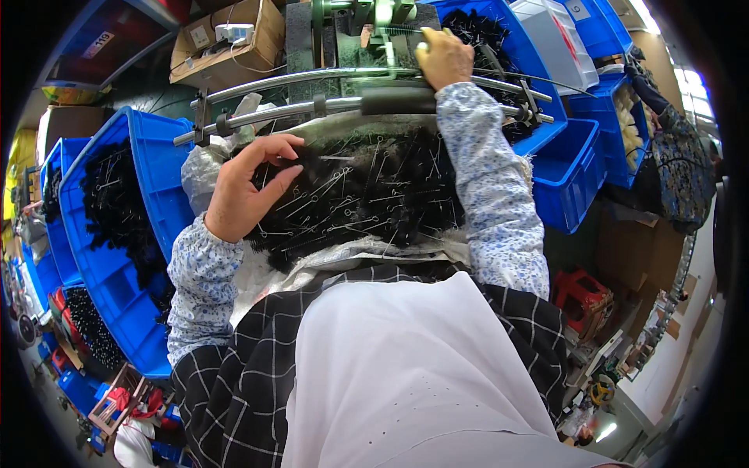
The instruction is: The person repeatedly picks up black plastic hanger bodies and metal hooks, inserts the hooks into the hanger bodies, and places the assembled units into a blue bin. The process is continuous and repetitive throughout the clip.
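Note:
My right hand (446, 61) reaches to the machine (355, 51) at the top, its thumb and forefinger in yellowish finger covers. They are closed on the end of a thin, dark, twisted-wire brush (402, 30) lying across the greenish-lit machine head. My left hand (248, 186) hovers over the left side of a pile of black wire brushes (359, 191); its thumb and fingers are curved and apart, with nothing between them. Many brushes in the pile show looped silver wire ends. The pile lies on a white woven sack (335, 261) at my lap.
Two metal rails (281, 90) cross between me and the machine. A blue bin (125, 234) with black brushes stands left, another blue bin (534, 70) right of the machine. Beyond are a cardboard box (269, 39), an empty-looking blue crate (573, 175) and a red stool (581, 300).

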{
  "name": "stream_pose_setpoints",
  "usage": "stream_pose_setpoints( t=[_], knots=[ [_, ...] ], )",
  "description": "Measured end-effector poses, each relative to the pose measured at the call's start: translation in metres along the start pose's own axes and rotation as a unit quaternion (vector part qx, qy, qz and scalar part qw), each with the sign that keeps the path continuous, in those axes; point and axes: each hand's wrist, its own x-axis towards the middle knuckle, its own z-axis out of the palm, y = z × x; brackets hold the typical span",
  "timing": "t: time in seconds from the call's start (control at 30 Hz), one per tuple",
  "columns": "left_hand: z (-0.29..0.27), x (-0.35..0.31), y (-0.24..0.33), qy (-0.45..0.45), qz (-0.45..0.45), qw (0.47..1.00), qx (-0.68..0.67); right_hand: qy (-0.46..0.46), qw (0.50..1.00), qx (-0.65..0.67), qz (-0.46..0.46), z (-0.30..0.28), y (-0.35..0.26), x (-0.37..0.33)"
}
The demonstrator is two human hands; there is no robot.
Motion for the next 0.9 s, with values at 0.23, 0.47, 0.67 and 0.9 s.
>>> stream_pose_setpoints(
  t=[0.23,0.47,0.67,0.9],
  knots=[
    [0.011,0.007,0.0,0.001,0.02,0.998,-0.053,-0.068,0.997,0.016,0.026,0.007,0.077,0.019],
    [0.024,0.02,-0.002,-0.008,0.013,0.998,-0.064,-0.009,0.992,-0.084,0.094,-0.045,0.107,0.027],
    [0.061,0.041,-0.006,0.085,0.042,0.987,-0.128,-0.324,0.865,0.382,-0.035,-0.129,-0.046,-0.035],
    [0.048,-0.004,-0.014,0.013,-0.073,0.997,-0.038,-0.117,0.965,0.235,-0.01,-0.079,-0.038,-0.028]
  ],
)
